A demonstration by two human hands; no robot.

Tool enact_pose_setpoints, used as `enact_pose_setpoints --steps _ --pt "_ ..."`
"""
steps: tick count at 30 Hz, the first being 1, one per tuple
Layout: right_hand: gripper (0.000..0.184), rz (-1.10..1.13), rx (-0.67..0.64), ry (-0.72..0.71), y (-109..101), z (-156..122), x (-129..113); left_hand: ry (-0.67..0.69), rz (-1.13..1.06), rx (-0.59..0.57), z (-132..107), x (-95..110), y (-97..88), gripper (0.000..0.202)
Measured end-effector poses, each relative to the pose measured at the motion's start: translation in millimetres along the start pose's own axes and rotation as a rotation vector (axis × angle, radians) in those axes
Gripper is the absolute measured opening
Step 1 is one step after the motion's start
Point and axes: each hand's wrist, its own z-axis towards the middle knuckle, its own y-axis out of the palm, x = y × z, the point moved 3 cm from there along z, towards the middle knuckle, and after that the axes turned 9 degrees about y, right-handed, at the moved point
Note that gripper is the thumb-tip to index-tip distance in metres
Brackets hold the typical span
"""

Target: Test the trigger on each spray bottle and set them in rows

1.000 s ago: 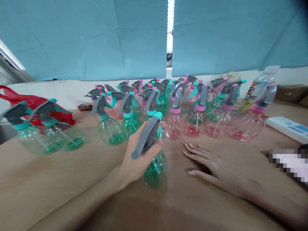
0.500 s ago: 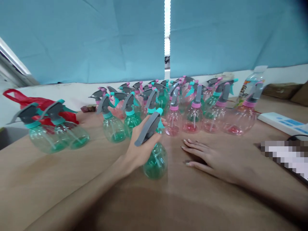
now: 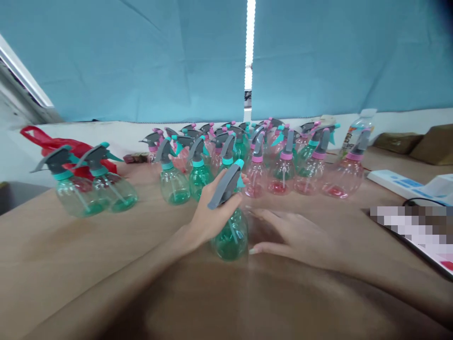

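Note:
A green spray bottle (image 3: pixel 230 238) with a grey and turquoise trigger head stands on the wooden table (image 3: pixel 152 283) in front of me. My left hand (image 3: pixel 214 208) is wrapped around its neck, just under the head. On the bottle's right side, my right hand (image 3: pixel 292 236) reaches in with thumb and fingers apart. Its fingertips are close to the bottle, and I cannot tell whether they touch it. Behind my hands stand several more spray bottles, among them a green one (image 3: pixel 174 186) and a pink one (image 3: pixel 255 177).
Two green spray bottles (image 3: pixel 118 191) stand at the left before a red plastic bag (image 3: pixel 67 141). A clear drink bottle (image 3: pixel 356 132) stands at the back right. Further right lie a white power strip (image 3: pixel 403 185) and a dark-edged flat object (image 3: pixel 428 248), partly blurred out.
My right hand has moved left across the table to beside the held spray bottle. My left hand keeps its grip on the neck. The whole view has shifted slightly.

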Motion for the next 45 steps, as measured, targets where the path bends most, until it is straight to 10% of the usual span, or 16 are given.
enact_pose_setpoints --steps 14,28,37,45 --pt "0.073 0.205 -0.076 -0.096 31 42 -80 -0.036 0.043 0.036 -42 -9 -59.9 0.055" --pt "0.076 -0.022 -0.072 -0.223 45 103 -149 -0.147 0.376 0.125 -101 -52 -143.1 0.040" --pt "0.064 -0.039 0.192 0.029 12 149 -127 -0.182 0.569 0.186 -89 -82 -181.0 0.040" --pt "0.078 0.065 0.171 0.153 24 182 -132 -0.210 0.587 0.199 -52 -114 -187.7 0.048"
